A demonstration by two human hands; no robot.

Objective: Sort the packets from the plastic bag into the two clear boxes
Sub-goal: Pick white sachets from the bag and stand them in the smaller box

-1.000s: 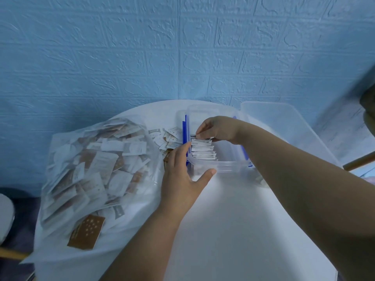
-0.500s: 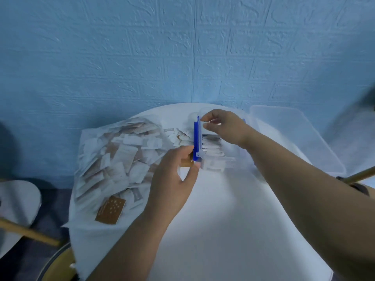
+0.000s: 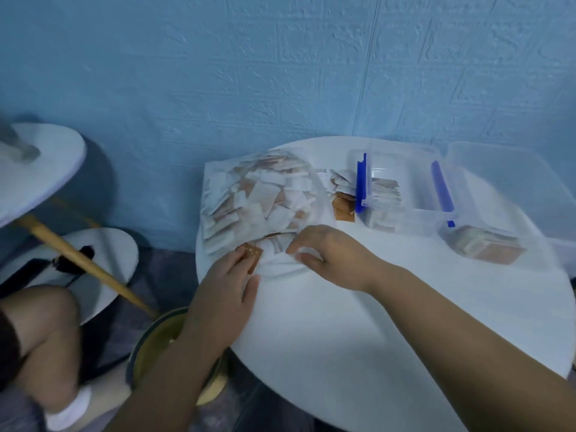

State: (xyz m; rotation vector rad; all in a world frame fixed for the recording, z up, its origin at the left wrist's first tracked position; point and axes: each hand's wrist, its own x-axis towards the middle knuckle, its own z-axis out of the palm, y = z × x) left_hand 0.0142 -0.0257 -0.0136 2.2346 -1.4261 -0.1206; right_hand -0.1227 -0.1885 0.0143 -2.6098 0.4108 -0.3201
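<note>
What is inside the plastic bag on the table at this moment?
Many white and brown packets fill the plastic bag, piled loosely. The lower layers are covered by the top ones, and the left hand and right hand hide part of its near end.

Bag (image 3: 258,194) left of boxes (image 3: 408,182) — packets (image 3: 385,191) apparently inside.

We have one view, from a wide-angle camera worn on the head. It faces forward and steeply down onto the round white table (image 3: 311,338), which sits right of centre. The range is close: the left forearm (image 3: 162,369) and right forearm (image 3: 452,325) enter from the bottom edge. The blue wall (image 3: 280,73) fills the upper part; floor (image 3: 165,269) and a knee (image 3: 46,319) show at lower left. Edges are slightly blurred.
</note>
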